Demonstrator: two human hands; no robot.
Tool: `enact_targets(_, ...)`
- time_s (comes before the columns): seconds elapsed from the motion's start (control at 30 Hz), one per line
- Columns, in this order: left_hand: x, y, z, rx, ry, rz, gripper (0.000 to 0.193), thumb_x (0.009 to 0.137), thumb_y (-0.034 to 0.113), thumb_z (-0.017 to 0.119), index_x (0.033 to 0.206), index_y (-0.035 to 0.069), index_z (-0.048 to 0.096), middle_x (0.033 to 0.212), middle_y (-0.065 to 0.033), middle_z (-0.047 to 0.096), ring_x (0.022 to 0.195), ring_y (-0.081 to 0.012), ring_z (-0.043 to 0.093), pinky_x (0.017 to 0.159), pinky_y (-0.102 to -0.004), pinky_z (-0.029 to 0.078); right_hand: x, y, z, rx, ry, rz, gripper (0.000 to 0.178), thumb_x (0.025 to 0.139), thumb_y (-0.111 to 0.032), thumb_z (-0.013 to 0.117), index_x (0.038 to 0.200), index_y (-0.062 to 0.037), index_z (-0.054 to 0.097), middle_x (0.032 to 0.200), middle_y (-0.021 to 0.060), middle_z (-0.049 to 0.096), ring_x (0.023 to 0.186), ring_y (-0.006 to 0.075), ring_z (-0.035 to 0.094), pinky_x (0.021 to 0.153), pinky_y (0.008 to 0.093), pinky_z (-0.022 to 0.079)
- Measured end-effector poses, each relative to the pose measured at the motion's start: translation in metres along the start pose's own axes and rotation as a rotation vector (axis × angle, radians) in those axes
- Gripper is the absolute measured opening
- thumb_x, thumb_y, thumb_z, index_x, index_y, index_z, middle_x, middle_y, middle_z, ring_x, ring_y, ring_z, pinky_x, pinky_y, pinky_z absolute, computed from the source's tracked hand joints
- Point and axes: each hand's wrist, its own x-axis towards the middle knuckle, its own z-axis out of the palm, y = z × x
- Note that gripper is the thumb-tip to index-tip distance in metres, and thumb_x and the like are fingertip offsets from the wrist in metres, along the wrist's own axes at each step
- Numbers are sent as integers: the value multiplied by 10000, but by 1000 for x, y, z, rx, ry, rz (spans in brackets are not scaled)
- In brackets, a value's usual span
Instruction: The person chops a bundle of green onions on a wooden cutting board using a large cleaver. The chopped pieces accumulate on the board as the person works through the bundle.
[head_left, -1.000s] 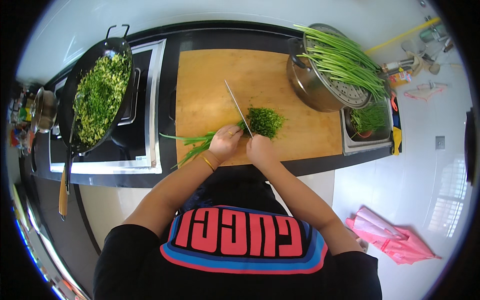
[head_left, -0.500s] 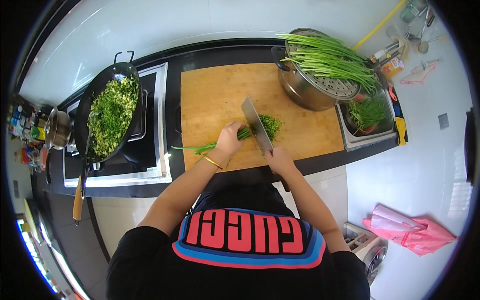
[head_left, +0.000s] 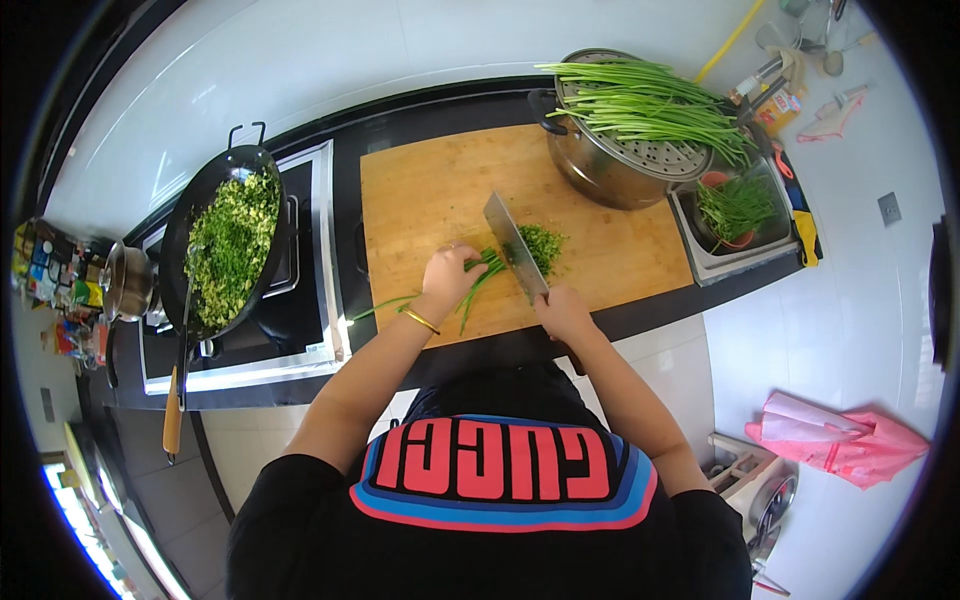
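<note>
My right hand (head_left: 564,314) grips a wide-bladed cleaver (head_left: 514,243), its blade standing on edge over a wooden cutting board (head_left: 430,180). Just left of the blade, my left hand (head_left: 451,272) is closed on a bunch of garlic chives (head_left: 487,268). Loose stalks trail out beneath that hand toward the board's near left. A small heap of chopped chives (head_left: 541,246) lies against the blade's right side. My fingertips on the left are partly hidden by their own curl.
Left on the stove stands a wok (head_left: 232,240) of chopped green and yellow food, with a wooden-handled spatula (head_left: 173,420). Back right, long chives (head_left: 650,105) lie across a steamer pot (head_left: 600,160). Beyond it, a sink (head_left: 700,255) holds more greens (head_left: 735,210). A pink cloth (head_left: 850,440) hangs right.
The view has shifted slightly. Some stalks under my left hand now splay toward the board's near edge. The cleaver stays beside the chopped heap, and both hands keep their hold.
</note>
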Motion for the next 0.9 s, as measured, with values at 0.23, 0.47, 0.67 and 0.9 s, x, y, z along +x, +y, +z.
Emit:
enact_targets(0.23,-22,8,13,216,44,286,208,706,171,671,860,37,633,927,-86,586,822,-269,585,696,-352,494,5,8,4,-69,3,-16,311,808,-218,499,760,71,606,741,277,590,733,407,592,689,465,471)
enact_targets(0.47,-26,-4,28,312,205,428,175,728,64,611,897,17,616,936,-95,584,826,-261,582,684,-354,494,-7,-6,-2,-209,56,-118,304,811,-202,493,728,72,596,727,274,584,713,418,581,683,473,463)
enact_targets(0.67,-28,3,24,71,310,335,184,721,33,606,904,23,630,839,-84,620,760,-262,596,674,-362,496,-28,-13,-16,-243,20,-146,298,817,-177,477,706,76,588,711,281,577,690,428,574,670,480,461)
enact_targets(0.9,-27,1,26,124,343,382,176,708,9,591,874,30,647,843,-90,623,771,-259,596,691,-360,498,-28,-9,-15,-252,12,-163,291,820,-179,483,722,74,588,710,280,575,689,428,574,665,476,461)
